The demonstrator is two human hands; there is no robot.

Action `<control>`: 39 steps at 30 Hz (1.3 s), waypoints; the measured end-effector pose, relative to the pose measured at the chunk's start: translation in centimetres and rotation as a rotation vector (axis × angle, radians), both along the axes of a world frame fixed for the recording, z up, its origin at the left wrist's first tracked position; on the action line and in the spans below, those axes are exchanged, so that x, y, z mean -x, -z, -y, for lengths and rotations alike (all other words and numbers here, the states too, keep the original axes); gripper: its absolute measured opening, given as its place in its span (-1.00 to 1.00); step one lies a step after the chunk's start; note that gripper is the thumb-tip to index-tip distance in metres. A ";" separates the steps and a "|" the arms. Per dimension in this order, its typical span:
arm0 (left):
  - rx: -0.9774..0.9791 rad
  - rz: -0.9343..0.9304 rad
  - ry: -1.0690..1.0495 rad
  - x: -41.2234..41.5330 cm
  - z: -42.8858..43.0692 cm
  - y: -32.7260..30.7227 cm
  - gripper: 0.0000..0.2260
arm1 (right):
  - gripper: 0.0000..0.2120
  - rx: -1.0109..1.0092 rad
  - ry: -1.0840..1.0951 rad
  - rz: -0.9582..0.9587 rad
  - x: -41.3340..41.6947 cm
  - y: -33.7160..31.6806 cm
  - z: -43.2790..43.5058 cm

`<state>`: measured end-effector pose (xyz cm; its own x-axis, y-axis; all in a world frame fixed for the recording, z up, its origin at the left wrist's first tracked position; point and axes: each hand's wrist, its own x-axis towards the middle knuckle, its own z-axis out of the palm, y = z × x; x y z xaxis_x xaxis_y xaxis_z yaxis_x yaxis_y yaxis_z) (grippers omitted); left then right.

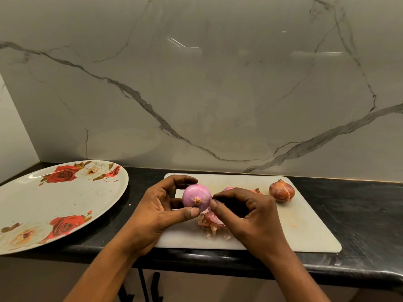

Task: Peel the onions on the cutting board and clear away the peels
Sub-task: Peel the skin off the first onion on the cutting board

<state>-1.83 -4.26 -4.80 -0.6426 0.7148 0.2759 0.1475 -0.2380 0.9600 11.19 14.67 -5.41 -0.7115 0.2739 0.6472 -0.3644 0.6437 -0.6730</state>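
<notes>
smooth pink peeled onion (197, 197) at frame centre above the white plastic cutting board (305, 227), root end toward camera, gripped by curled left hand (157, 211); right hand (246, 211) fingertips pinch skin at its right edge.

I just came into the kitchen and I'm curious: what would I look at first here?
Probably the shiny pink onion, held over the white cutting board: the left hand grips it while the right hand pinches at its side. Below it lies a little heap of peels, and a brown unpeeled onion sits at the board's back right. The big plate with red roses, on the left, stands out too.
</notes>
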 end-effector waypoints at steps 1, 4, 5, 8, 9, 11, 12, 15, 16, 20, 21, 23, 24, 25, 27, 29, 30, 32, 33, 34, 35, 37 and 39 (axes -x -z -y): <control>-0.003 0.001 0.000 0.0 0.0 0.0 -0.48 | -0.86 -0.015 -0.001 0.010 0.1 0.0 0.0; -0.012 0.023 0.009 -0.1 0.0 -0.1 -0.49 | -0.93 -0.052 0.013 0.027 0.3 0.2 -0.1; -0.015 0.031 0.016 -0.1 0.0 -0.1 -0.49 | -0.96 -0.052 0.020 0.022 0.3 0.3 -0.1; -0.049 0.092 0.045 -0.2 0.1 -0.4 -0.50 | -0.95 -0.010 0.051 0.005 0.4 0.5 -0.3; -0.070 0.134 0.053 -0.2 0.1 -0.4 -0.51 | -0.94 0.007 0.068 0.001 0.5 0.5 -0.4; -0.106 0.222 0.053 -0.1 0.1 -0.6 -0.52 | -0.93 0.043 0.101 0.009 0.5 0.6 -0.5; -0.124 0.258 0.059 -0.1 0.2 -0.7 -0.54 | -0.93 0.060 0.112 0.016 0.5 0.7 -0.5; -0.161 0.313 0.102 0.1 0.4 -0.6 -0.63 | -0.93 0.089 0.143 0.028 0.6 0.7 -0.5; -0.172 0.332 0.105 0.1 0.4 -0.6 -0.64 | -0.92 0.093 0.156 0.032 0.6 0.8 -0.6; -0.237 0.486 0.107 0.6 0.5 -0.8 -0.63 | -0.89 0.066 0.185 0.040 0.6 0.7 -0.5; -0.240 0.503 0.132 0.7 0.5 -0.8 -0.55 | -0.90 0.045 0.191 0.036 0.6 0.7 -0.4; -0.228 0.490 0.150 0.7 0.6 -0.8 -0.39 | -0.93 0.015 0.191 0.024 0.5 0.6 -0.3; -0.222 0.484 0.136 0.7 0.5 -0.9 -0.43 | -0.94 0.007 0.186 0.024 0.4 0.6 -0.3; -0.222 0.488 0.115 0.7 0.4 -0.9 -0.53 | -0.93 0.003 0.180 0.029 0.4 0.6 -0.3; -0.219 0.499 0.071 0.4 0.3 -1.1 -0.65 | -0.87 -0.009 0.172 0.048 0.4 0.7 -0.4; -0.214 0.505 0.070 0.3 0.3 -1.1 -0.66 | -0.81 -0.024 0.164 0.059 0.4 0.9 -0.5; -0.217 0.508 0.069 0.3 0.2 -1.1 -0.66 | -0.79 -0.031 0.158 0.057 0.4 0.9 -0.5; -0.227 0.520 0.052 0.2 0.3 -1.3 -0.66 | -0.78 -0.047 0.145 0.041 0.5 0.8 -0.4; -0.234 0.535 0.041 0.3 0.2 -1.4 -0.67 | -0.79 -0.058 0.139 0.034 0.4 0.8 -0.3; -0.244 0.552 0.034 0.3 0.3 -1.4 -0.67 | -0.79 -0.065 0.130 0.030 0.5 0.7 -0.2; -0.259 0.579 0.034 0.3 0.4 -1.6 -0.66 | -0.80 -0.066 0.122 0.028 0.5 0.7 -0.1; -0.300 0.685 0.046 0.5 0.6 -1.7 -0.60 | -0.82 -0.056 0.112 0.018 0.6 0.6 0.0; -0.337 0.803 0.048 0.9 0.8 -1.9 -0.55 | -0.82 -0.045 0.124 0.007 0.6 0.7 -0.1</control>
